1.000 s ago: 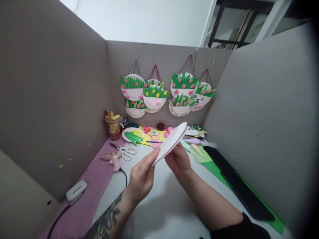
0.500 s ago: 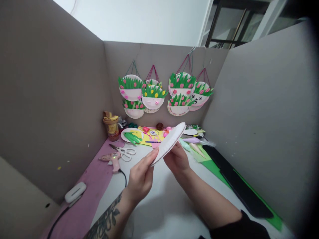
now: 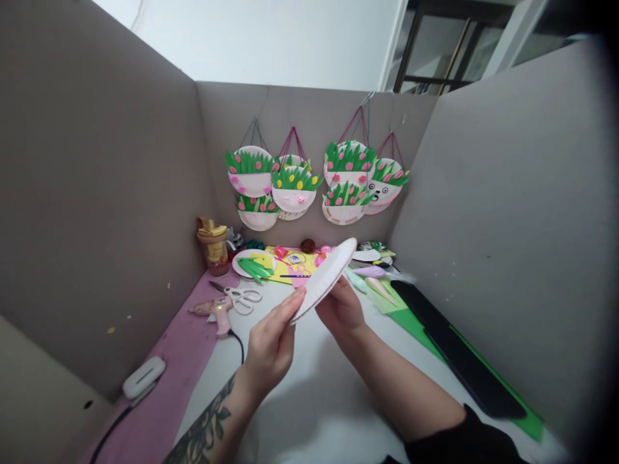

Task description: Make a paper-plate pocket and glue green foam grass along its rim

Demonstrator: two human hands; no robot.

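Above the middle of the table, a white paper plate (image 3: 326, 277) is held up tilted, seen nearly edge-on, its top leaning right. My left hand (image 3: 273, 338) grips its lower left edge, fingers pressed on the near face. My right hand (image 3: 342, 306) is closed around the plate's right side from behind; some of its fingers are hidden. The edge looks doubled, but I cannot tell whether two layers are there. On the left lie white-handled scissors (image 3: 242, 298) and a pink glue gun (image 3: 220, 312) with a small light on it.
Finished plate baskets with paper grass and flowers (image 3: 294, 193) hang on the grey back panel. Below them lie a plate with green paper strips (image 3: 255, 265), a lidded cup (image 3: 213, 246) and coloured craft bits. A long black object (image 3: 464, 357) rests along the right; a white device (image 3: 144, 377) sits left.
The view has shifted slightly, so everything sits a little further left. Both hands keep their hold on the paper plate, with almost no change in its tilt.
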